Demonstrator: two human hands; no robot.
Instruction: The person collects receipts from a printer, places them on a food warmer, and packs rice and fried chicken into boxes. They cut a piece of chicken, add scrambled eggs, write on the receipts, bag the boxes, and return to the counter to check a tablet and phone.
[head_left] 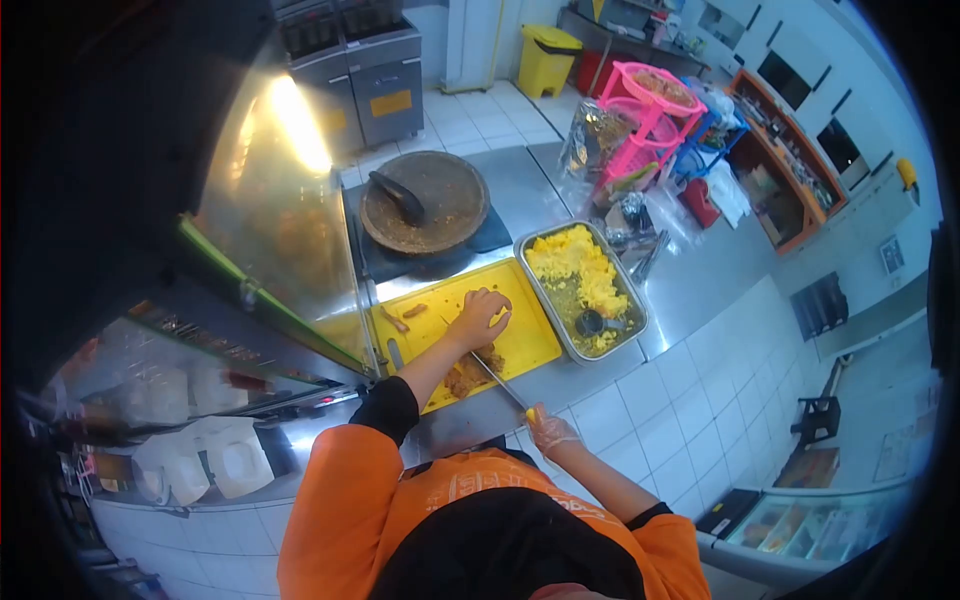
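Observation:
My right hand (pixel 553 434), in a clear plastic glove, grips the yellow handle of a knife (pixel 503 386). Its blade slants up and left across pieces of browned meat (pixel 466 379) on a yellow cutting board (pixel 536 335). Just beyond the blade's far end, my left hand (pixel 482 318) is low over the board, its fingers bent and a gap between them and the thumb. Part of the meat is hidden beneath that hand and wrist. A few thin meat strips (pixel 396 320) lie at the board's upper left.
Right of the board stands a metal tray (pixel 643 322) of yellow crumbly food with a dark scoop (pixel 590 322). Behind the board sits a large stone mortar (pixel 450 205) with a dark pestle (pixel 398 195). A glass display case (pixel 290 240) borders the left. Pink stacked baskets (pixel 640 140) stand farther back.

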